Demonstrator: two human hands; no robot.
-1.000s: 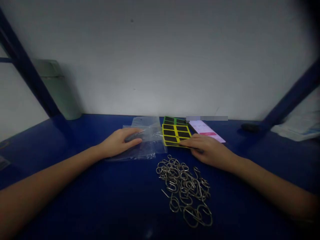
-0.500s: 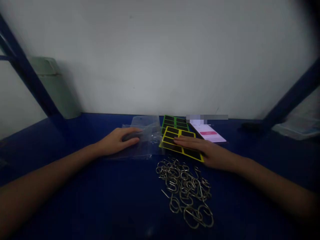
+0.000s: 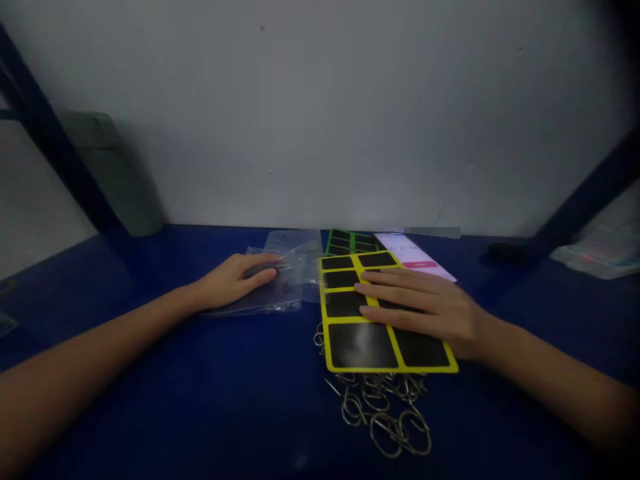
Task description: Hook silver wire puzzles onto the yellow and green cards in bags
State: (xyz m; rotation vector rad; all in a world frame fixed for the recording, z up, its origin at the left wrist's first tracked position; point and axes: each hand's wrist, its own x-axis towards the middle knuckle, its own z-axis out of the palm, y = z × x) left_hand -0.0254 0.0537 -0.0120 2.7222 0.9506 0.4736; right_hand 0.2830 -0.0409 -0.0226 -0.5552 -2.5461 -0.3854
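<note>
My right hand [image 3: 430, 310] holds a yellow-edged sheet of black label panels [image 3: 364, 345], its fingers spread across the top and its thumb hidden below. The sheet covers much of a pile of metal S-hooks [image 3: 385, 433], whose front part shows below its edge. Over to the left, my left hand [image 3: 237, 280] rests on clear plastic bags [image 3: 285, 290], thumb and forefinger apart. Behind the yellow sheet lies a similar green-edged sheet [image 3: 350, 241], partly covered.
A phone with a lit screen [image 3: 415, 257] lies at the back beside the sheets. A greenish cylinder [image 3: 123, 180] stands at the back left by a blue post [image 3: 55, 140]. At the right are a dark object [image 3: 506, 252] and a clear plastic package [image 3: 595, 257].
My right hand has brought the yellow-edged sheet nearer and raised it, so it now hides most of the S-hooks. My left hand has barely moved on the bags.
</note>
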